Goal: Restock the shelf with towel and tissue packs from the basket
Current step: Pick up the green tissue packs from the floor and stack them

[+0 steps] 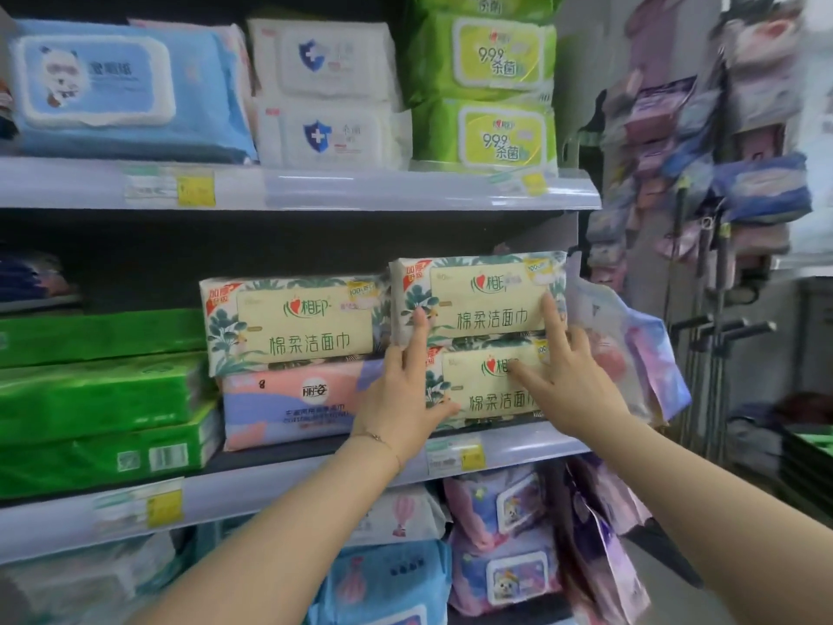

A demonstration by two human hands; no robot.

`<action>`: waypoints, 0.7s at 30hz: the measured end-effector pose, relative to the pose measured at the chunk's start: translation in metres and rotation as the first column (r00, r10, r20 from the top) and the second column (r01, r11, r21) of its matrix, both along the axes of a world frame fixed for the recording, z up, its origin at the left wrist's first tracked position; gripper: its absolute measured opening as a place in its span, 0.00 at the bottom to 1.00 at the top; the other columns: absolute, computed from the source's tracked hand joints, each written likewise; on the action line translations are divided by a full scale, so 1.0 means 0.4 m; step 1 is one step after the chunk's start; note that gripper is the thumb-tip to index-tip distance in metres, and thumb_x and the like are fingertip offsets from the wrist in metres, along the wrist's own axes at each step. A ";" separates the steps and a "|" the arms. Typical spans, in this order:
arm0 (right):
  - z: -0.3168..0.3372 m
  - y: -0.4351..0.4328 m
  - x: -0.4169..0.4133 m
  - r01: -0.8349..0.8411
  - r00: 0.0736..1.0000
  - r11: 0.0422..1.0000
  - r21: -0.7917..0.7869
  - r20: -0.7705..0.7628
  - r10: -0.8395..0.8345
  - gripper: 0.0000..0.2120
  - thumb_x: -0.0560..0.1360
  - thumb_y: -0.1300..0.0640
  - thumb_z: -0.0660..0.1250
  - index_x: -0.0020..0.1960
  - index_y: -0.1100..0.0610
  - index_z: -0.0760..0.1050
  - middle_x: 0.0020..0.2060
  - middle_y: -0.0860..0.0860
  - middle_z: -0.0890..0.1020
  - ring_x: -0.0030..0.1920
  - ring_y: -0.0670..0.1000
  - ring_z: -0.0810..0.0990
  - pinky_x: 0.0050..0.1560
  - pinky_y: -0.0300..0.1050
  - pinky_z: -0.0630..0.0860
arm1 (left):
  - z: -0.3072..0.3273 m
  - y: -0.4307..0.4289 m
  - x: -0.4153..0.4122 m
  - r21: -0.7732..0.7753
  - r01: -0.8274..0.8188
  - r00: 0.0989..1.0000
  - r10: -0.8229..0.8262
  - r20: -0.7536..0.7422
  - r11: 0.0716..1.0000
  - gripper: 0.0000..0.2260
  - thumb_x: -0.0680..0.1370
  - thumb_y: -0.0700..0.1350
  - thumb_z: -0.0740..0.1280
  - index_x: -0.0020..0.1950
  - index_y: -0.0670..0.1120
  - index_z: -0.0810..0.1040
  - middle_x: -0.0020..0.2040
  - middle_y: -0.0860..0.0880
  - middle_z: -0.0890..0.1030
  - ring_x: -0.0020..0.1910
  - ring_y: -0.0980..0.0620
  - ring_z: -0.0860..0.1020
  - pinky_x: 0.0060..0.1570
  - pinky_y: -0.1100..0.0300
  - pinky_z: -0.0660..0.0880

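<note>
Two cream, leaf-printed towel packs are stacked at the right end of the middle shelf (288, 471): an upper pack (478, 295) on a lower pack (487, 390). My left hand (405, 385) lies with straight fingers against their left edges, thumb under the lower pack's corner. My right hand (563, 376) presses on their fronts with spread, straight fingers, the index finger on the upper pack. A third pack of the same kind (297, 322) sits to the left on a pink and purple pack (293, 403). The basket is out of view.
Green tissue bricks (99, 399) fill the middle shelf's left. Blue, white and green wipe packs (324, 88) stand on the top shelf. Soft packs (509, 539) sit on the bottom shelf. More packs hang on a rack (748, 191) at the right.
</note>
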State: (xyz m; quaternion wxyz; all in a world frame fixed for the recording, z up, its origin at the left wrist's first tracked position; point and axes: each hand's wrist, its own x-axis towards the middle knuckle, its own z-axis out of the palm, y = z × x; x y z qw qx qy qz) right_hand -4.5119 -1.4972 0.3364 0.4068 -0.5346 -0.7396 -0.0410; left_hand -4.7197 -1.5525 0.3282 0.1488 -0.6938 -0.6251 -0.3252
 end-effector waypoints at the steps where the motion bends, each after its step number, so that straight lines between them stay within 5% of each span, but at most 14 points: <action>1: -0.003 0.006 -0.009 0.008 1.000 1.000 0.015 -0.009 -0.008 0.42 0.74 0.35 0.59 0.73 0.37 0.30 0.70 0.58 0.60 0.57 0.65 0.74 0.48 0.56 0.74 | 0.001 0.006 0.003 0.005 -0.016 1.000 0.016 0.001 1.000 0.53 0.71 0.63 0.69 0.67 0.59 0.21 0.69 0.44 0.63 0.50 0.48 0.77 0.42 0.58 0.75; 5: -0.032 0.030 -0.038 0.133 0.991 0.978 0.162 -0.013 -0.133 0.41 0.73 0.33 0.55 0.76 0.43 0.37 0.67 0.60 0.63 0.55 0.67 0.73 0.50 0.58 0.71 | 0.010 0.028 0.007 -0.009 -0.028 0.998 0.028 0.057 1.000 0.55 0.69 0.62 0.72 0.70 0.58 0.25 0.68 0.44 0.61 0.52 0.47 0.76 0.45 0.59 0.73; 13: -0.046 0.046 -0.098 0.305 0.952 0.938 0.163 -0.032 -0.303 0.41 0.72 0.30 0.45 0.78 0.48 0.40 0.69 0.63 0.61 0.52 0.67 0.72 0.52 0.57 0.68 | 0.025 0.051 0.012 -0.076 -0.002 0.993 0.011 0.118 0.997 0.54 0.69 0.59 0.74 0.76 0.54 0.33 0.73 0.43 0.55 0.59 0.42 0.75 0.54 0.53 0.73; 19: -0.010 0.020 -0.079 0.200 0.978 0.979 -0.037 -0.048 -0.202 0.40 0.75 0.31 0.52 0.77 0.44 0.36 0.74 0.58 0.54 0.63 0.68 0.67 0.60 0.61 0.64 | 0.040 0.026 0.030 -0.147 -0.013 0.991 0.032 0.133 0.989 0.50 0.73 0.52 0.72 0.77 0.53 0.33 0.76 0.41 0.51 0.61 0.42 0.75 0.58 0.51 0.73; 21: 0.002 -0.007 -0.084 0.256 0.967 0.967 -0.008 -0.020 -0.256 0.39 0.76 0.33 0.55 0.77 0.47 0.41 0.74 0.58 0.54 0.66 0.66 0.64 0.61 0.62 0.63 | 0.050 0.009 0.022 -0.151 0.007 0.991 0.013 0.137 0.988 0.45 0.76 0.47 0.69 0.77 0.56 0.36 0.74 0.41 0.58 0.57 0.42 0.77 0.53 0.50 0.76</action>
